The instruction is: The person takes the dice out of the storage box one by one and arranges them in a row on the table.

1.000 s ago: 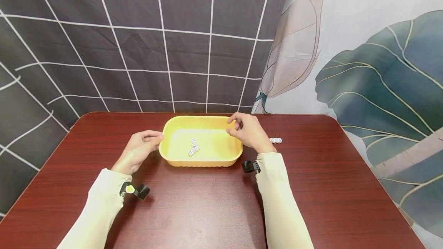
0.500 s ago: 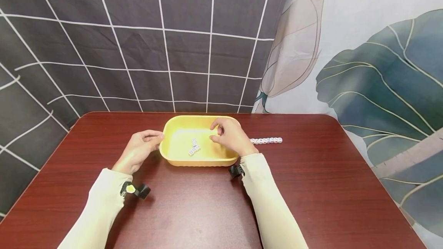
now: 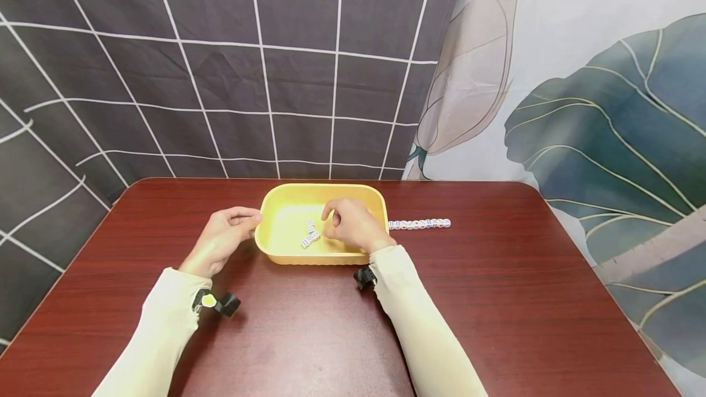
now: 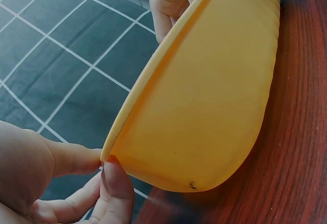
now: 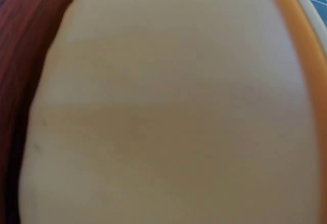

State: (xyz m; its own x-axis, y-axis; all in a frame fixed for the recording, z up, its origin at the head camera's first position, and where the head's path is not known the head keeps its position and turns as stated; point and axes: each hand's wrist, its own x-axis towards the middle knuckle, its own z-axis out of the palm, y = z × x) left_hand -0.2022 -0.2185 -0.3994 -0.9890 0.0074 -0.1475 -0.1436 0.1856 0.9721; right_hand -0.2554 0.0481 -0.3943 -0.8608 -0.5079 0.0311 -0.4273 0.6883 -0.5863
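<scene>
A yellow plastic basin (image 3: 309, 260) stands on the table, its long side facing me. My left hand (image 3: 223, 236) pinches the left rim; the left wrist view shows thumb (image 4: 116, 185) and index finger on either side of it. Inside the basin, several white dice (image 3: 311, 238) lie in a small cluster left of the middle. My right hand (image 3: 353, 224) reaches over the basin's right half, fingers bent, with thumb and index finger apart just right of those dice. The basin's outer wall (image 5: 168, 106) fills the right wrist view, hiding that hand there.
A straight row of white dice (image 3: 420, 224) runs rightward from the basin's right end on the reddish-brown table (image 3: 309, 329). Behind the table hang a dark gridded cloth (image 3: 220, 78) and a leaf-patterned cloth (image 3: 601, 127).
My right hand has moved left from the basin's right rim to above its inside, near the dice. The dice row has come into fuller view. My left hand stays at the rim.
</scene>
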